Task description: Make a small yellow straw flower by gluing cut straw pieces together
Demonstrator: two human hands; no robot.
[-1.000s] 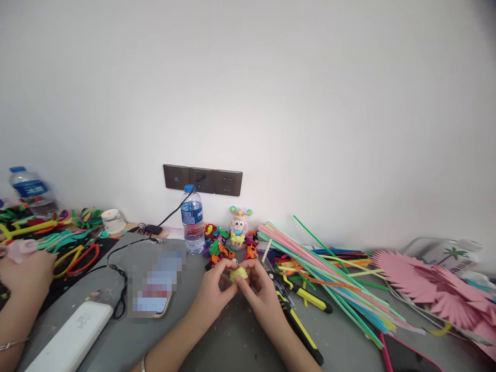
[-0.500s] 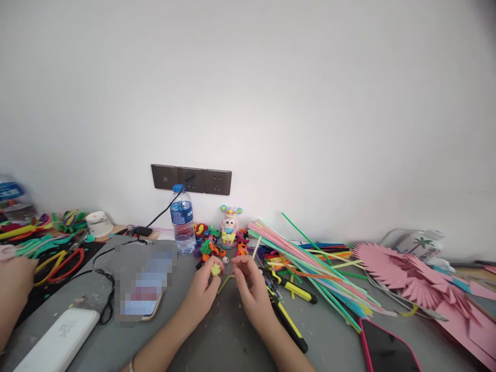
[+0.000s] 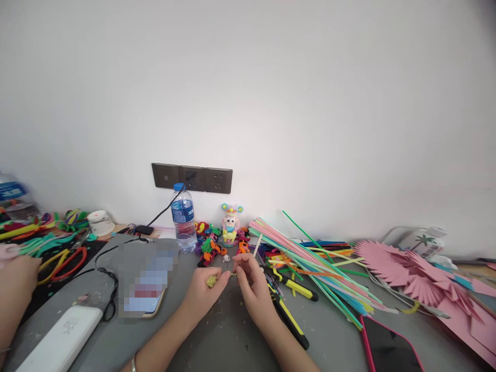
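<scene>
My left hand [image 3: 207, 290] is closed around a small pale yellow piece of coiled pipe cleaner [image 3: 211, 281], which shows between its bent fingers. Facing it, my right hand [image 3: 251, 281] has thumb and fingertips pinched together close to the left thumb tip. A short bit of the yellow pipe cleaner appears to run between the two hands. Just behind them stands a colourful figurine [image 3: 230, 225] with big eyes, beside a small white bead [image 3: 226, 259]. Yellow and black pliers [image 3: 290, 323] lie right of my right wrist.
A water bottle [image 3: 183, 219] stands at the wall. Pipe cleaners [image 3: 310, 263] spread to the right, near a pink-cased phone [image 3: 391, 343] and pink folded paper [image 3: 418, 279]. On the left are a blurred phone [image 3: 149, 289], a white power bank [image 3: 62, 338] and another person's hand [image 3: 19, 284].
The yellow coiled piece has shifted from my left fingertips deeper into that hand. My left thumb has moved right, towards my right fingertips. The hanging yellow strand no longer shows below.
</scene>
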